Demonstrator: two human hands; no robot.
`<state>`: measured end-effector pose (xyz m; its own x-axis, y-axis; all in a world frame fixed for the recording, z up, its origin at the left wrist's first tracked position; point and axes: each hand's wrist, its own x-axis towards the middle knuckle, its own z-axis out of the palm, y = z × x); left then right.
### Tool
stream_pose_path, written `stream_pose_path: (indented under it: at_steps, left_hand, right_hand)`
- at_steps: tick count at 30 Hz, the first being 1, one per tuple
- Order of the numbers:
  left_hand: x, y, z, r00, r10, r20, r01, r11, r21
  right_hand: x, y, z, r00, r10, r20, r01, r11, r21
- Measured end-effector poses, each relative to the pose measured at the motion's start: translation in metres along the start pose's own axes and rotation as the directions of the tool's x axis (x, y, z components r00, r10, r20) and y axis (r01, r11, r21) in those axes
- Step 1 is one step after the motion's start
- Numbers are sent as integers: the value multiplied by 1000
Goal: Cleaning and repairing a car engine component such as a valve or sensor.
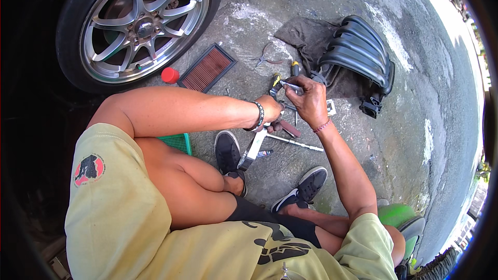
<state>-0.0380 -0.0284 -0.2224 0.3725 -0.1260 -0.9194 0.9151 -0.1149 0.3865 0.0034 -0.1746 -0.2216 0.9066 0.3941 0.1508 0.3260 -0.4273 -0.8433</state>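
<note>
Black manifold [358, 52] lying aside, both hands working close

Finding one: the right hand [310, 98] is pinching a pale, slim piece [293, 87] narrowly between thumb and fingers, above the concrete [394, 140] and ahead of the shoes. The left hand [271, 109] is sitting just beside it, fingers curled; what they are gripping cannot be told. A black-and-yellow part [276, 79] is showing beyond them. A silver bar [254, 150] is extending from beneath the left hand toward the left shoe [227, 150]; whether it is being held is unclear.

Assessment: fine two-handed handling of a small part is appearing to be the step in hand. The next move is judged to be calling for a steady left hand and careful fingertip control on the right.

Finding two, containers: a green basket [179, 143] is showing partly behind the knee; its contents are remaining unverified. A red round item [169, 75], possibly a lidded pot, is standing near the wheel [145, 28], its inside not showing. The filter [207, 67] is lying beside it, its frame holding reddish pleats. The manifold is resting partly on dark cloth [296, 33].
</note>
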Motion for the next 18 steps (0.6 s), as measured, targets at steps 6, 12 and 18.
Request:
stream_pose_path:
  at_steps: [6, 12, 18]
  left_hand:
    - [1, -1, 0, 1000, -14, 2, 14, 1000, -26]
    - [1, -2, 0, 1000, -6, 0, 6, 1000, -26]
    - [-2, -3, 2, 999, 18, -41, -18, 1000, 6]
  right_hand:
    - [-1, 0, 6, 996, -87, -8, 87, 995, -51]
    - [-5, -2, 9, 993, -120, -17, 118, 990, -83]
    - [-5, -2, 10, 998, -50, -35, 47, 996, -77]
